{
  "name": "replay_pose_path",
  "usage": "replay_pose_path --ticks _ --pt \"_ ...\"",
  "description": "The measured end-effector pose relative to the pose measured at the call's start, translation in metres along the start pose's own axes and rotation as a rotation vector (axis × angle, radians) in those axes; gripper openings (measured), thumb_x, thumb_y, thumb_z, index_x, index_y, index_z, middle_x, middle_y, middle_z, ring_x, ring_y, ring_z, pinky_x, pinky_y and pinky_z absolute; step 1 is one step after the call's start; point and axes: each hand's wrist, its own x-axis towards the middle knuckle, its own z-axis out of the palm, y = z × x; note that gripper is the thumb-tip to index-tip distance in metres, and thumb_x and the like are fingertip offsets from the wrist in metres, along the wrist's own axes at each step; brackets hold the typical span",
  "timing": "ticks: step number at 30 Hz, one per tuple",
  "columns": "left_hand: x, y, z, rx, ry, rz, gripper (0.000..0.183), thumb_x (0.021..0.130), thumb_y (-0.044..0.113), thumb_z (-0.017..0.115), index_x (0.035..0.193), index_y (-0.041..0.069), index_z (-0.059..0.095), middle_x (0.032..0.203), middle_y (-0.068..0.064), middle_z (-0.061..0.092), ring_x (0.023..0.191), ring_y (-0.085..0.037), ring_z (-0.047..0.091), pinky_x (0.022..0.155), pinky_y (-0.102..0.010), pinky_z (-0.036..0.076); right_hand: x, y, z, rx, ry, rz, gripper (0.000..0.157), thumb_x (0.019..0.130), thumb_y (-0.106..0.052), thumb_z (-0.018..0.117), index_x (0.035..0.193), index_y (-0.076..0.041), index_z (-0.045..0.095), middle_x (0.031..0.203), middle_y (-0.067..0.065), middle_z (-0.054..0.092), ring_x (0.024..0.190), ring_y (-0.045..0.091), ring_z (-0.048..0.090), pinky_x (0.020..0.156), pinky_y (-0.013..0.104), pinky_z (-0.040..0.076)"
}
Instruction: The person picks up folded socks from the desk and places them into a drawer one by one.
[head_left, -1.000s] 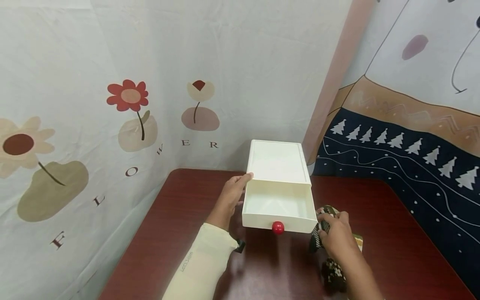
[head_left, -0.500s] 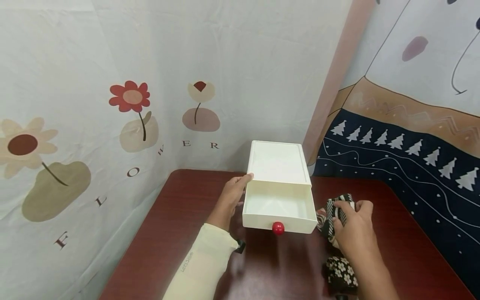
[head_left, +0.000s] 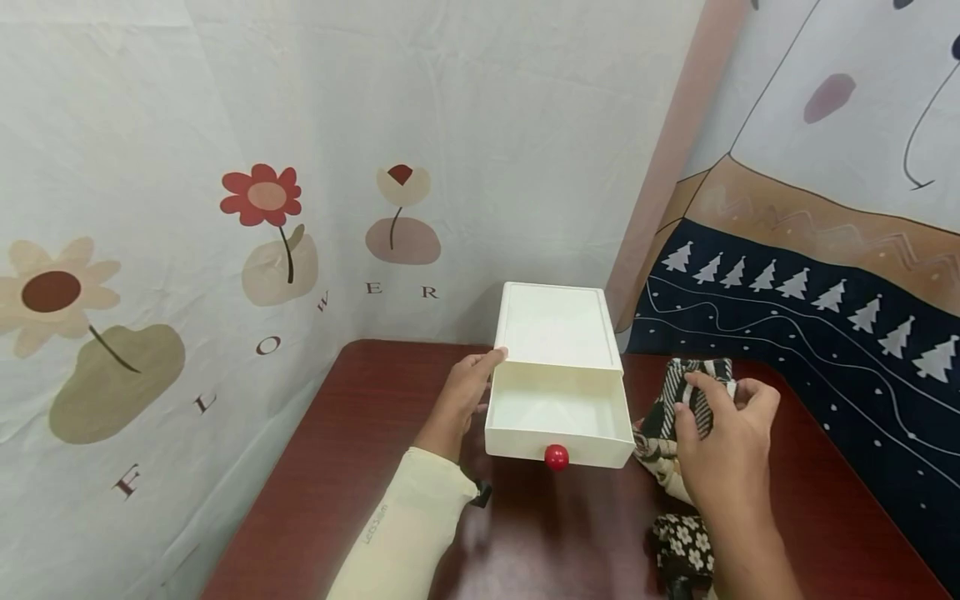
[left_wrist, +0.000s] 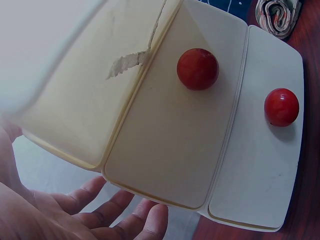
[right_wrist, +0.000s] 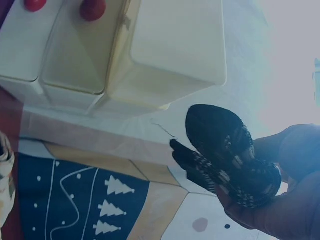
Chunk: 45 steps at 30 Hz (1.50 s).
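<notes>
A white drawer unit [head_left: 557, 325] stands at the back of the table, its top drawer [head_left: 555, 404] pulled out and bare inside. A round red knob [head_left: 557, 457] sits on that drawer's front. My left hand [head_left: 467, 392] is at the unit's left side, thumb on the top edge; in the left wrist view its fingers [left_wrist: 117, 202] lie loosely along the side. To the right of the unit, my right hand [head_left: 727, 442] pinches a folded black-and-white patterned cloth [right_wrist: 220, 145] between thumb and fingers, raised to about the height of the unit's top.
A beige rolled cloth [head_left: 663, 462] lies on the table right of the unit. Nearer the front is a black cloth with white flowers [head_left: 682, 542]. Two lower drawers with red knobs [left_wrist: 281, 107] are shut. Printed hangings [head_left: 487, 150] cover the walls behind the dark red table [head_left: 360, 417].
My right hand has lifted the patterned cloth up and to the right, away from the other cloths beside the unit. The left hand and the open drawer have stayed in place.
</notes>
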Motion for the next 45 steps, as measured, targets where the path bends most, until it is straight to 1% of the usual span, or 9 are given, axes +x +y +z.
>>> replay_pose_path --ticks 5,10,13,17,23,26,34,40,45 --pt "0.000 0.000 -0.001 0.000 0.001 0.005 0.075 0.099 0.062 0.066 0.149 0.007 0.060 0.149 -0.019 0.063 0.137 -0.041 0.061 0.113 -0.068 0.050 0.003 -0.017 0.007 0.062 0.014 -0.012 0.034 0.101 0.001 0.072 0.134 -0.006 0.071 0.144 0.029 0.035 0.124 0.048 0.047 0.086 0.063 0.051" --pt "-0.001 0.001 -0.001 -0.005 -0.004 0.010 0.074 0.099 0.061 0.066 0.149 0.007 0.060 0.149 -0.019 0.064 0.137 -0.042 0.062 0.111 -0.068 0.051 0.003 -0.036 0.021 0.111 0.034 -0.093 0.034 0.097 0.004 0.075 0.131 -0.004 0.074 0.142 0.030 0.039 0.125 0.047 0.049 0.098 0.066 0.054" --pt "-0.002 0.001 0.000 -0.010 -0.006 0.010 0.073 0.099 0.060 0.066 0.149 0.006 0.060 0.148 -0.020 0.064 0.137 -0.042 0.062 0.112 -0.068 0.050 0.002 -0.047 0.030 0.138 0.004 -0.126 0.035 0.096 0.004 0.077 0.131 -0.004 0.075 0.141 0.030 0.041 0.125 0.046 0.051 0.102 0.066 0.057" --pt "-0.002 0.000 0.000 -0.013 -0.006 0.006 0.072 0.099 0.060 0.066 0.148 0.007 0.061 0.148 -0.019 0.064 0.137 -0.041 0.061 0.111 -0.067 0.052 -0.002 -0.062 0.042 0.184 -0.075 -0.162 0.037 0.096 0.004 0.078 0.132 -0.005 0.074 0.141 0.028 0.041 0.126 0.044 0.052 0.099 0.065 0.060" --pt "-0.003 0.002 0.000 -0.025 0.007 -0.003 0.073 0.098 0.059 0.067 0.149 0.006 0.060 0.151 -0.020 0.062 0.138 -0.043 0.060 0.114 -0.070 0.049 -0.006 -0.079 0.063 0.215 -0.115 -0.227 0.037 0.095 0.002 0.081 0.130 -0.006 0.075 0.135 0.028 0.046 0.109 0.043 0.063 0.091 0.059 0.063" --pt "-0.002 0.002 0.001 -0.027 0.009 0.007 0.074 0.098 0.058 0.067 0.149 0.005 0.060 0.149 -0.021 0.063 0.137 -0.043 0.060 0.112 -0.070 0.050 -0.006 -0.085 0.070 0.201 -0.165 -0.214 0.036 0.094 -0.002 0.083 0.129 -0.009 0.075 0.132 0.026 0.048 0.105 0.042 0.063 0.089 0.057 0.060" --pt "-0.003 0.003 0.002 -0.027 -0.004 0.000 0.074 0.097 0.060 0.068 0.148 0.006 0.063 0.148 -0.020 0.065 0.137 -0.042 0.061 0.112 -0.069 0.050 -0.002 -0.093 0.080 0.150 -0.381 -0.104 0.038 0.093 -0.008 0.087 0.128 -0.013 0.074 0.127 0.019 0.051 0.107 0.038 0.064 0.087 0.048 0.058" --pt "-0.003 0.005 0.002 -0.017 -0.001 -0.003 0.070 0.097 0.061 0.066 0.143 0.007 0.066 0.141 -0.018 0.068 0.131 -0.036 0.063 0.111 -0.068 0.051 0.001 -0.097 0.085 0.130 -0.500 -0.082 0.039 0.092 -0.012 0.089 0.128 -0.011 0.074 0.127 0.019 0.054 0.109 0.035 0.065 0.091 0.049 0.060" --pt "-0.005 0.006 0.000 -0.009 -0.002 -0.006 0.071 0.098 0.061 0.066 0.146 0.008 0.064 0.144 -0.017 0.066 0.133 -0.037 0.062 0.111 -0.066 0.052 0.001 -0.099 0.090 0.119 -0.573 -0.073 0.038 0.095 -0.013 0.086 0.130 -0.010 0.073 0.126 0.021 0.055 0.106 0.033 0.065 0.089 0.047 0.060"
